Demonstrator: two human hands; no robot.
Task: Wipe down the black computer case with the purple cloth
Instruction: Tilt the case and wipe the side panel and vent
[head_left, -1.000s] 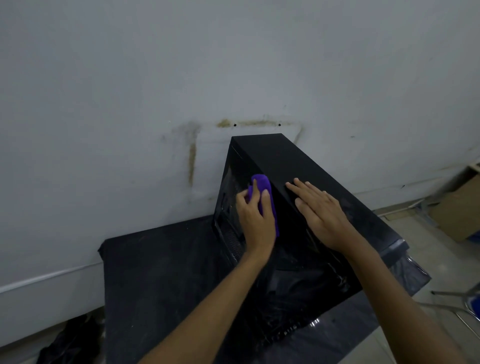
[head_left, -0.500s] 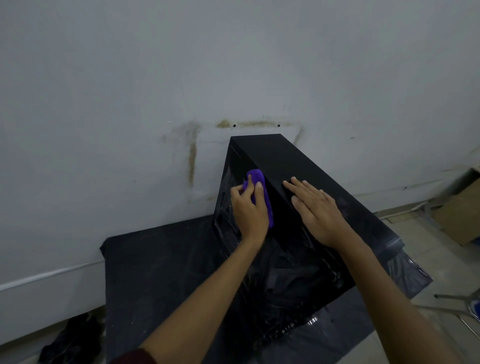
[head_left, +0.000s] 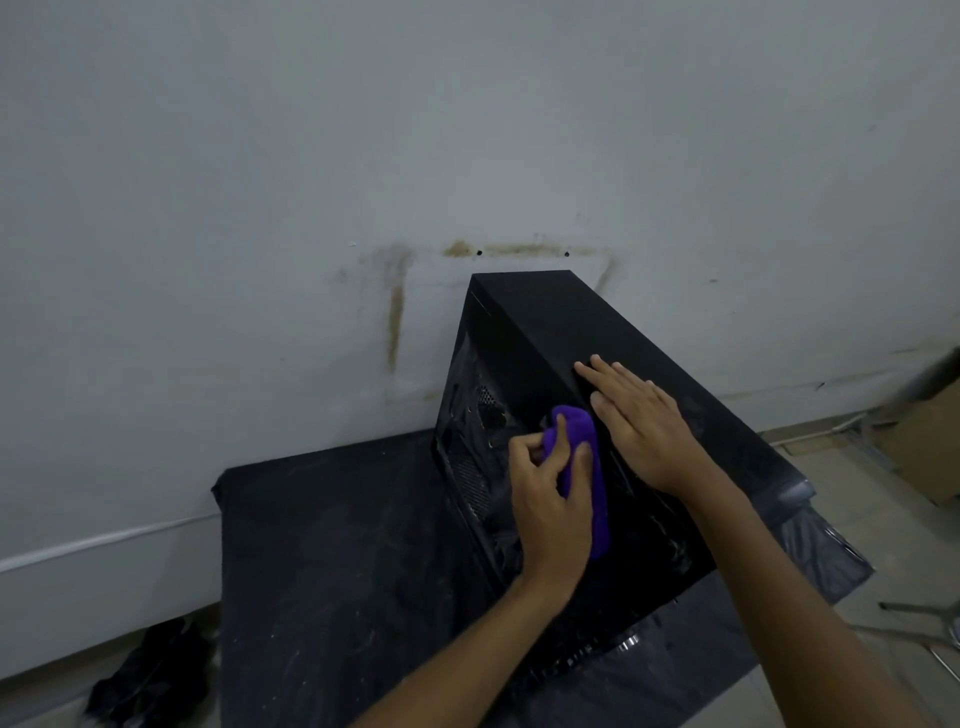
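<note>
The black computer case (head_left: 550, 317) stands on a dark table (head_left: 332, 545) against the wall, its left side panel facing me. My left hand (head_left: 550, 504) grips the folded purple cloth (head_left: 592, 467) and presses it against that side panel, about halfway down. The cloth shows above and to the right of my fingers. My right hand (head_left: 639, 421) lies flat with straight fingers on the case's top edge, just right of the cloth. The lower part of the side panel is hidden behind my left forearm.
The stained white wall (head_left: 363, 156) stands right behind the case. A cardboard box (head_left: 930, 441) sits on the floor at the right, with metal legs (head_left: 930, 613) below it. A dark crumpled thing (head_left: 150, 675) lies on the floor at the lower left.
My left hand has slid the purple cloth down the side panel, away from the top edge. My right hand has stayed flat on the top of the case.
</note>
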